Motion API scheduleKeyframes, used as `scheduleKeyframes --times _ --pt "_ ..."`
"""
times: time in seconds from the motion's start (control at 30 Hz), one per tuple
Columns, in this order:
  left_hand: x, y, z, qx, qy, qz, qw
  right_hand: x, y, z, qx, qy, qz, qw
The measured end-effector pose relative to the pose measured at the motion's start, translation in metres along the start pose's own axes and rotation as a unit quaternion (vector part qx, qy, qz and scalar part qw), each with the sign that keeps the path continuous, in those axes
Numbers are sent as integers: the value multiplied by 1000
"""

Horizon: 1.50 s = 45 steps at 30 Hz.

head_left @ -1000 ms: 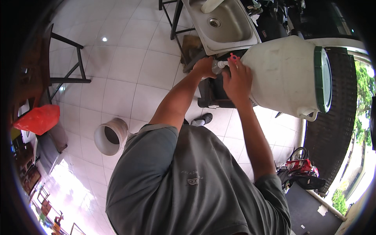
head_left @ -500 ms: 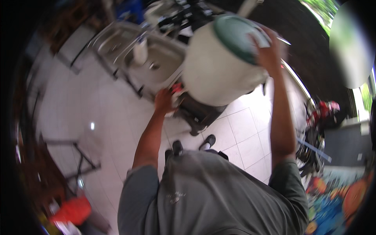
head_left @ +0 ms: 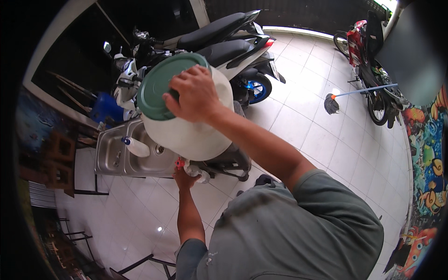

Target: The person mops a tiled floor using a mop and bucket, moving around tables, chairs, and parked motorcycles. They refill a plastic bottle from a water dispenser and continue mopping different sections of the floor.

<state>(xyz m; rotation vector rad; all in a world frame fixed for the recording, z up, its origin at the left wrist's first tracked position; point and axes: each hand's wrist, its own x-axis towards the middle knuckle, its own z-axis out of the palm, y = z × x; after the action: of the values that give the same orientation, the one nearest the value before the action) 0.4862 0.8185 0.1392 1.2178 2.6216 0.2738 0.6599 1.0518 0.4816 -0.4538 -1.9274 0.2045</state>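
A large cream water barrel (head_left: 186, 135) with a round green lid (head_left: 156, 86) stands on a dark stand (head_left: 228, 161) beside the sink. My right hand (head_left: 196, 95) is on top of the lid, its fingers bent over the middle and the thumb apart. Low on the barrel's near side is a red tap (head_left: 179, 162). My left hand (head_left: 183, 178) is just below it, closed round a clear plastic bottle (head_left: 201, 176). The bottle is partly hidden by my fingers, and whether water runs cannot be made out.
A steel double sink (head_left: 133, 170) holds a white bottle with a blue cap (head_left: 136, 147). Motorbikes (head_left: 219, 51) stand behind the barrel, and a red one (head_left: 368, 60) at the far right. A mop (head_left: 332, 103) leans there. Dark metal frames (head_left: 144, 266) stand at the lower left.
My view has turned, bringing the motorbikes and mop into sight. My right hand has come from the lid's edge toward its middle. The left hand stays by the tap.
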Motion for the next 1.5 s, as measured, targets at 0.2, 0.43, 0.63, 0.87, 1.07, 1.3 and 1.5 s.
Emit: scheduleKeyframes --times 0.2,0.43,0.63,0.87,1.07,1.3,1.5 --pt "6 -19 3 -26 67 48 996 4 -3 -6 14 -8 2 1000" --pt "-4 -10 13 -60 116 63 989 -76 62 -64 189 111 -23 975" --pt "9 -12 19 -25 51 -2 998 -435 192 -164 -98 -392 445 799" --pt "-8 -9 23 -42 102 36 993 -725 50 -339 -208 -420 810 352" --pt "-13 -23 32 -35 166 83 982 -712 -45 -254 -63 -211 909 355" --pt "2 -45 56 -30 168 66 983 -654 14 -201 -168 -239 717 633" --pt "4 -40 17 -18 55 109 992 -635 25 -233 -193 -173 783 565"
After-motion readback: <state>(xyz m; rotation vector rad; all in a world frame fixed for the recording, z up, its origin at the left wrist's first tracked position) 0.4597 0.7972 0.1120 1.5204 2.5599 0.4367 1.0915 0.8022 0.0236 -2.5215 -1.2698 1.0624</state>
